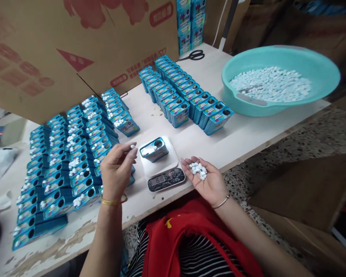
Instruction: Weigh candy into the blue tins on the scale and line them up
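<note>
My left hand (118,169) pinches a small white candy (133,146) between thumb and forefinger, just left of a blue tin (154,150). That tin stands on a white kitchen scale (173,152); one candy rests on its top beside the round hole. A dark panel with a lit display (166,179) faces me at the scale's near end. To the right of the scale, my right hand (209,184) is cupped palm up, holding a small pile of white and pale-blue candies (198,170).
Rows of blue tins (80,142) with candies on top fill the table's left side. More open-holed tins (187,88) stand behind the scale. A turquoise basin (245,109) of candies sits at the right. Black scissors (194,55) lie near the large carton (46,34).
</note>
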A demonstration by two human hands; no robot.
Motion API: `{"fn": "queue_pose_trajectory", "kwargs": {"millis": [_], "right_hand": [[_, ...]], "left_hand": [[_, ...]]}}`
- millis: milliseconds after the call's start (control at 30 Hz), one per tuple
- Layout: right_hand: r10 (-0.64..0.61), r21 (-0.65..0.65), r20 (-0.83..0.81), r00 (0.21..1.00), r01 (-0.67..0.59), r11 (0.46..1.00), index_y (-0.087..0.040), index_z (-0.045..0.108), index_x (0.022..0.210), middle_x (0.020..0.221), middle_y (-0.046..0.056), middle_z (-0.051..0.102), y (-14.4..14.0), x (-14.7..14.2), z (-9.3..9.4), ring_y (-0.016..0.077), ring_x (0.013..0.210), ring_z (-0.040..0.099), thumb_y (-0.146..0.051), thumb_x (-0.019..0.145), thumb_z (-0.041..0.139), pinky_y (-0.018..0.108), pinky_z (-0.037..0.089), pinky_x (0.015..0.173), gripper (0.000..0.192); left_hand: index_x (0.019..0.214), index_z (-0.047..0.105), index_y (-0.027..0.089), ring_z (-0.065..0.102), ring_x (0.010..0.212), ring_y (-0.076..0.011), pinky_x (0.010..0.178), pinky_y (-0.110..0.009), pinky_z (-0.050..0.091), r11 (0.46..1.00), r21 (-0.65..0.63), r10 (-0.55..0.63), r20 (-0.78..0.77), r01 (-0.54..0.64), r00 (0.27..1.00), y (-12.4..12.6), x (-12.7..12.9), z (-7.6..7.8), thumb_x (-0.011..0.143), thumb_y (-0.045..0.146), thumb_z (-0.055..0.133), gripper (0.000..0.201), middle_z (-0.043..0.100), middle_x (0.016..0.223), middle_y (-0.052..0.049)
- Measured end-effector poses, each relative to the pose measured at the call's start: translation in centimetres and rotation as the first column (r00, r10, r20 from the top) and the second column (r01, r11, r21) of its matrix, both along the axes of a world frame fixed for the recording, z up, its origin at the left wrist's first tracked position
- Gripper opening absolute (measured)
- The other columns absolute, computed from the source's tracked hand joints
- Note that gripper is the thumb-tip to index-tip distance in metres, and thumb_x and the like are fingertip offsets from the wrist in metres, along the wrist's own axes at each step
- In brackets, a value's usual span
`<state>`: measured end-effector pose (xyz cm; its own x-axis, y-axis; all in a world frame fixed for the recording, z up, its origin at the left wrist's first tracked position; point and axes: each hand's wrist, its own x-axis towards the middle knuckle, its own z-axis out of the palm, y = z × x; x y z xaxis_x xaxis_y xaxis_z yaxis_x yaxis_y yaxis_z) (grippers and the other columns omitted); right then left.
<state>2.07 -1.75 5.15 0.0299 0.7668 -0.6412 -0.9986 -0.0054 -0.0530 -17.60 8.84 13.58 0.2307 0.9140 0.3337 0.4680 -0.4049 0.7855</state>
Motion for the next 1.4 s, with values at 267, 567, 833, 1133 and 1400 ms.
{"fn": "queue_pose_trajectory", "kwargs": {"millis": [267,567,833,1133,1400], "right_hand": [[0.047,-0.02,0.007,0.999,-0.047,0.999,-0.008,0.064,0.085,0.092,0.014,0.071,-1.1,-0.4,0.1,0.0237,0.103,0.065,-0.013,0.089,0.041,0.035,0.055,0.089,0.024],[0.051,-0.046,0.017,0.999,-0.051,0.998,-0.008,0.064,0.085,0.091,0.014,0.071,-1.1,-0.5,0.3,0.0236,0.102,0.065,-0.012,0.089,0.04,0.035,0.055,0.087,0.025],[0.122,0.079,-0.016,0.992,-0.12,0.99,-0.007,0.065,0.086,0.084,0.011,0.071,-0.6,-2.1,1.2,0.0178,0.085,0.069,-0.02,0.094,0.037,0.032,0.057,0.084,0.032],[0.16,0.066,-0.009,0.987,-0.159,0.985,-0.007,0.064,0.089,0.092,0.013,0.071,-0.3,-2.5,1.2,0.0217,0.096,0.067,-0.021,0.093,0.041,0.033,0.053,0.09,0.027],[0.158,0.082,-0.042,0.987,-0.154,0.985,-0.007,0.063,0.089,0.089,0.013,0.071,0.1,-2.8,1.7,0.0192,0.09,0.069,-0.02,0.093,0.041,0.031,0.056,0.084,0.026]], "left_hand": [[0.09,0.068,0.019,0.054,0.058,-0.0057,0.053,-0.02,0.047,0.993,-0.102,0.075,0.075,-0.067,0.994,-1.0,-1.2,-1.0,0.079,0.027,0.065,0.014,0.063,0.078,0.0],[0.094,0.068,0.019,0.055,0.063,-0.0066,0.055,-0.02,0.047,0.999,0.0,-0.055,-0.034,0.055,0.998,-0.3,0.4,-0.4,0.083,0.027,0.061,0.016,0.063,0.087,-0.002],[0.102,0.063,0.018,0.056,0.074,-0.0093,0.066,-0.022,0.048,0.884,0.064,-0.427,-0.298,0.464,0.854,-3.2,4.0,-0.6,0.087,0.018,0.054,0.017,0.061,0.085,-0.004],[0.106,0.06,0.016,0.053,0.072,-0.0114,0.067,-0.025,0.046,0.926,0.253,-0.127,-0.489,0.28,0.863,0.0,3.8,-0.2,0.089,0.02,0.049,0.021,0.058,0.082,-0.003],[0.09,0.058,0.018,0.052,0.065,-0.0095,0.061,-0.023,0.044,0.944,0.127,-0.224,-0.436,0.306,0.872,-1.7,3.2,0.2,0.087,0.022,0.054,0.008,0.058,0.076,0.0]]}}
